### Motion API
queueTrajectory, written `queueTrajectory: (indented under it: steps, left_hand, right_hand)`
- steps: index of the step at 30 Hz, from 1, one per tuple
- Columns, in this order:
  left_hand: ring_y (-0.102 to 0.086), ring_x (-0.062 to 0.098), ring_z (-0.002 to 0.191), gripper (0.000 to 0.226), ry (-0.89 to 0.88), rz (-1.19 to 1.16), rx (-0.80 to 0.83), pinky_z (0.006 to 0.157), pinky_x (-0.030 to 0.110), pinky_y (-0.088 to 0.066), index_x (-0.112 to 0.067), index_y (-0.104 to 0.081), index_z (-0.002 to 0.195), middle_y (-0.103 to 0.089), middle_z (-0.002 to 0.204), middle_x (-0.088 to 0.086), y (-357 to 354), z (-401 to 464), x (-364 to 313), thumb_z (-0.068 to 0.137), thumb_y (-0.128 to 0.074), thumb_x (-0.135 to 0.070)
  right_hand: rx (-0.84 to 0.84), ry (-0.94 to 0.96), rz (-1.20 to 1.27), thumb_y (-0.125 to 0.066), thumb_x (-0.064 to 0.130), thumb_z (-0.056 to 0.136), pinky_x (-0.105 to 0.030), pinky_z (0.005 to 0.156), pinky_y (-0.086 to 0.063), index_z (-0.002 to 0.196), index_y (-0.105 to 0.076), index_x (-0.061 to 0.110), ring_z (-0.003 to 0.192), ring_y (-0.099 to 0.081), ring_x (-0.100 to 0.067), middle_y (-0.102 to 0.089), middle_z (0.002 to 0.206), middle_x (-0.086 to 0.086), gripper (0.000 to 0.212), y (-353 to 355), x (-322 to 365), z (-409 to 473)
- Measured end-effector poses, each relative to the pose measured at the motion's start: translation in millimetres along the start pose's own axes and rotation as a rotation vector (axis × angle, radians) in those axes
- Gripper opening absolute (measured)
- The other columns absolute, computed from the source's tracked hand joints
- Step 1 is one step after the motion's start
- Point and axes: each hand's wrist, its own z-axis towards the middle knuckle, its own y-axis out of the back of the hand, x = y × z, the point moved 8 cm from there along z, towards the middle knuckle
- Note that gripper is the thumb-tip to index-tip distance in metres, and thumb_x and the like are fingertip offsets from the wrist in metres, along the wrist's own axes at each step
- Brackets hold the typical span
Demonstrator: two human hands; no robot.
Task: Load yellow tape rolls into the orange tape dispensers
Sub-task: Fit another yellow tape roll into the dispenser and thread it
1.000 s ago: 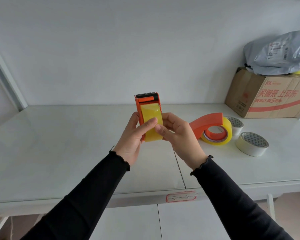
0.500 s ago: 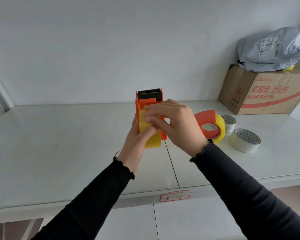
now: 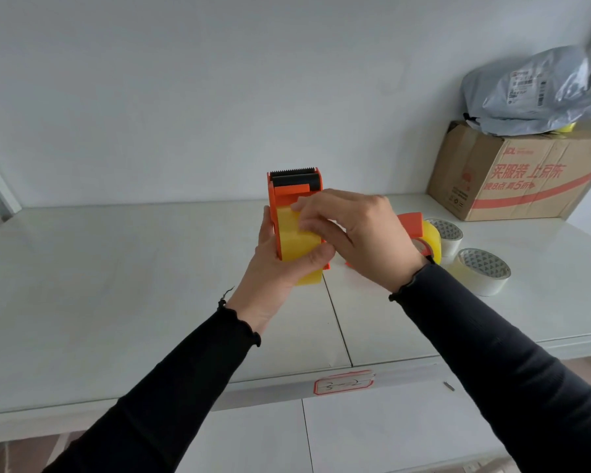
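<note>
An orange tape dispenser (image 3: 289,192) stands upright above the white table, its black toothed blade at the top. A yellow tape roll (image 3: 296,242) sits inside it. My left hand (image 3: 280,268) grips the dispenser and roll from the left and below, thumb across the roll's front. My right hand (image 3: 359,233) comes over from the right, its fingertips pinching at the roll's face near the top. A second orange dispenser (image 3: 411,224) with a yellow roll (image 3: 433,238) in it lies on the table behind my right hand, partly hidden.
Two white tape rolls (image 3: 480,271) lie on the table at the right, beside the second dispenser. A cardboard box (image 3: 512,175) with a grey plastic parcel (image 3: 533,93) on top stands at the back right. A red-edged label (image 3: 343,382) marks the table's front edge.
My right hand moved from the roll's right side up and over its face and now picks at the tape near the top. The left hand keeps its hold.
</note>
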Motion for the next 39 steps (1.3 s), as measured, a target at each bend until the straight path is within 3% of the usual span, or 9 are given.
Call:
queueTrajectory:
  steps: [5, 10, 17, 21, 22, 24, 27, 32, 39]
  left_hand:
    - [-0.029, 0.023, 0.147, 0.045, -0.070, 0.307, -0.039, 0.109, 0.052, -0.041, -0.077, -0.051, 0.107, -0.034, 0.160, 0.006, -1.3, 0.2, -2.2, 0.069, -0.073, -0.066]
    - [-0.007, 0.006, 0.146, 0.037, -0.164, 0.526, -0.142, 0.119, 0.036, -0.018, -0.078, -0.052, 0.095, -0.001, 0.167, -0.014, 0.9, -5.5, -6.6, 0.074, -0.073, -0.057]
    - [-0.020, 0.024, 0.144, 0.046, -0.259, 0.598, -0.215, 0.115, 0.047, -0.025, -0.043, -0.058, 0.115, -0.011, 0.167, 0.001, 0.2, -24.6, 1.9, 0.074, -0.080, -0.044]
    - [-0.020, 0.021, 0.147, 0.068, -0.099, 0.511, -0.075, 0.116, 0.048, -0.029, -0.077, -0.044, 0.116, -0.017, 0.165, 0.001, -4.8, -26.8, 8.8, 0.075, -0.083, -0.039]
    - [-0.016, 0.017, 0.147, 0.064, -0.025, 0.489, -0.002, 0.117, 0.047, -0.029, -0.050, -0.040, 0.122, -0.013, 0.166, -0.004, -9.3, -29.8, 14.0, 0.075, -0.082, -0.042]
    - [-0.014, 0.011, 0.148, 0.033, 0.008, 0.461, 0.064, 0.117, 0.042, -0.031, -0.053, -0.069, 0.104, -0.005, 0.165, -0.019, -13.8, -34.3, 19.6, 0.073, -0.080, -0.049]
    - [-0.045, 0.017, 0.137, 0.079, 0.044, 0.320, 0.059, 0.107, 0.038, -0.046, -0.077, -0.034, 0.125, -0.040, 0.152, -0.014, -15.5, -33.5, 20.0, 0.069, -0.083, -0.050]
    - [-0.072, 0.010, 0.101, 0.082, 0.067, 0.071, 0.108, 0.084, 0.029, -0.058, -0.034, -0.041, 0.148, -0.074, 0.113, -0.007, -16.9, -26.7, 13.8, 0.078, -0.081, -0.022]
    - [-0.071, 0.014, 0.088, 0.074, 0.135, -0.403, 0.008, 0.079, 0.026, -0.056, 0.001, -0.068, 0.096, -0.076, 0.090, 0.004, -8.4, -30.2, 17.0, 0.052, -0.087, -0.056]
  right_hand:
    - [-0.255, -0.366, 0.142, -0.049, 0.012, 0.098, -0.051, 0.066, -0.056, 0.087, -0.057, 0.008, 0.072, -0.069, -0.026, -0.070, 0.078, -0.005, 0.014, 10.0, -39.0, -0.8]
    - [-0.168, -0.653, 0.002, -0.042, 0.022, 0.100, -0.052, 0.068, -0.055, 0.088, -0.053, 0.005, 0.069, -0.065, -0.035, -0.061, 0.074, -0.005, 0.023, -3.8, -76.1, -10.2]
    - [-0.129, -0.758, -0.139, -0.039, 0.019, 0.102, -0.035, 0.067, -0.037, 0.090, -0.051, 0.005, 0.076, -0.054, -0.031, -0.057, 0.080, -0.006, 0.022, -2.6, -99.3, -11.6]
    - [-0.312, -0.405, -0.119, -0.043, 0.008, 0.100, -0.035, 0.057, -0.032, 0.088, -0.048, 0.006, 0.068, -0.046, -0.024, -0.054, 0.076, -0.002, 0.013, 20.4, -64.4, 6.4]
    - [-0.315, -0.346, -0.142, -0.042, 0.006, 0.099, -0.036, 0.058, -0.035, 0.088, -0.049, 0.006, 0.069, -0.047, -0.025, -0.054, 0.077, -0.003, 0.012, 22.4, -58.2, 12.3]
    - [-0.294, -0.347, -0.173, -0.038, 0.005, 0.096, -0.041, 0.059, -0.043, 0.089, -0.049, 0.003, 0.071, -0.052, -0.031, -0.059, 0.078, -0.007, 0.012, 24.0, -63.0, 22.9]
    - [-0.241, -0.466, -0.128, -0.033, 0.001, 0.091, -0.050, 0.062, -0.052, 0.092, -0.049, 0.001, 0.072, -0.060, -0.034, -0.065, 0.079, -0.009, 0.015, 23.0, -91.7, 32.0]
    - [-0.195, -0.684, 0.113, -0.034, 0.011, 0.097, -0.037, 0.052, -0.049, 0.092, -0.050, 0.007, 0.055, -0.054, -0.022, -0.060, 0.067, -0.004, 0.018, 16.3, -135.6, 44.6]
    - [-0.104, -0.949, 0.316, -0.038, 0.005, 0.099, -0.023, 0.045, -0.043, 0.084, -0.052, 0.010, 0.053, -0.045, -0.017, -0.052, 0.067, -0.004, 0.022, -9.9, -177.0, 36.5]
